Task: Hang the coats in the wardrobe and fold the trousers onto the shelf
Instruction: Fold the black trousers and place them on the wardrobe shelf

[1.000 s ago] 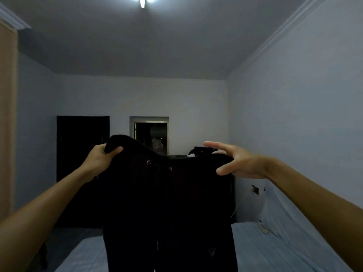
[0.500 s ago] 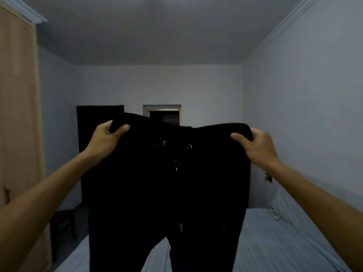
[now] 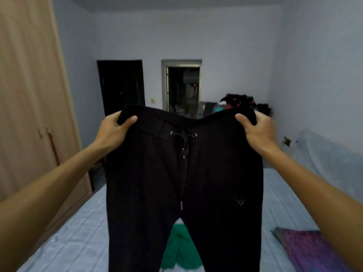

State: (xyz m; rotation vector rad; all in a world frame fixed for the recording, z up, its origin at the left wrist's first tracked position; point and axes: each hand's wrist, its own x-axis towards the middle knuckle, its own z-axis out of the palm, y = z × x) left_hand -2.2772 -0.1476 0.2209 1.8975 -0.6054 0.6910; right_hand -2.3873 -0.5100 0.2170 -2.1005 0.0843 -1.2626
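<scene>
The person stands at the foot of a bed (image 3: 78,228) with both bare arms stretched forward, holding black trousers (image 3: 184,183) up by the waistband so they hang flat and full-width in the middle of the view. The left hand (image 3: 114,130), at about 10 o'clock from the centre, is clenched on the left corner of the waistband, thumb over the front of the cloth. The right hand (image 3: 257,132), at about 2 o'clock, grips the right corner the same way. The waistband sags a little between the two fists. A drawstring (image 3: 184,142) dangles from two metal eyelets at the front, and a small triangular logo (image 3: 240,202) sits on the leg toward 4 o'clock. The two legs hang straight down and run off the bottom edge.

Through the gap between the legs, at 6 o'clock, a green garment (image 3: 178,250) lies on the pale sheet. A purple patterned cloth (image 3: 302,246) lies on the bed at 4 o'clock. The wardrobe (image 3: 29,95), light wood with its doors shut, fills the 9 o'clock side. On the far wall at 12 o'clock are a dark door (image 3: 120,85) and an open doorway (image 3: 182,87), with a heap of clothes (image 3: 241,102) just right of it
</scene>
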